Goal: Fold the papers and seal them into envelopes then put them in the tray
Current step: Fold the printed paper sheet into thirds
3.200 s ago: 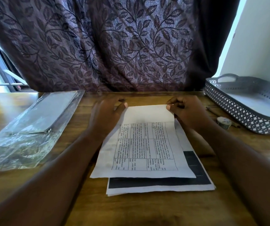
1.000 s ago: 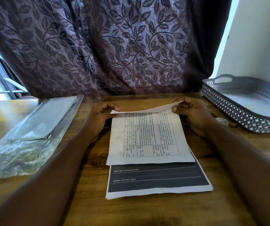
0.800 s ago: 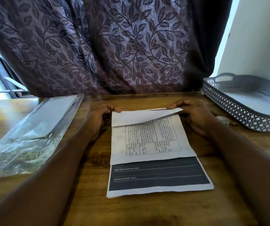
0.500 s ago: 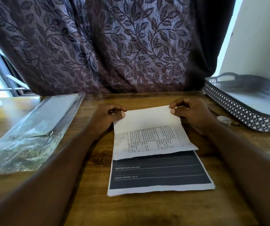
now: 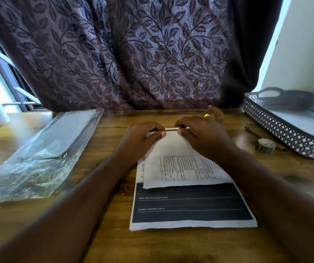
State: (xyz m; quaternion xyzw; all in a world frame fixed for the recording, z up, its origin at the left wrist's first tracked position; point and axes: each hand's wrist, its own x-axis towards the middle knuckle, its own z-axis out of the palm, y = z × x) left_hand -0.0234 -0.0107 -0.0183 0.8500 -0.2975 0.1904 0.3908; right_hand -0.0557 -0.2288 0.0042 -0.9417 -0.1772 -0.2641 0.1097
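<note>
Hands: our left hand [image 5: 143,138] and right hand [image 5: 203,136] both curl over the far edge of the folded paper [image 5: 186,168], each pinching it between thumb and fingers, thumbs nearly meeting at the middle.
Why so: we judge the pinch is there to sharpen the crease, working from the centre, while our wrists weigh the sheet down.
Where the paper lies: mid-table [image 5: 114,243], on top of the far half of a second sheet [image 5: 190,204] whose dark band shows on the near side.
Which way it points: crease far, loose edge near, printed grid facing up; it sits a little skewed, its right corner nearer to us.
Long axis: left to right along the crease, as far as we can judge.
Packet [image 5: 44,149]: left of us, clear plastic, probably envelopes, well apart from the paper.
Tray [image 5: 285,133]: far right, within the right hand's reach for later.
Tape roll [image 5: 266,146]: between our right hand and the tray, likely kept for sealing.
</note>
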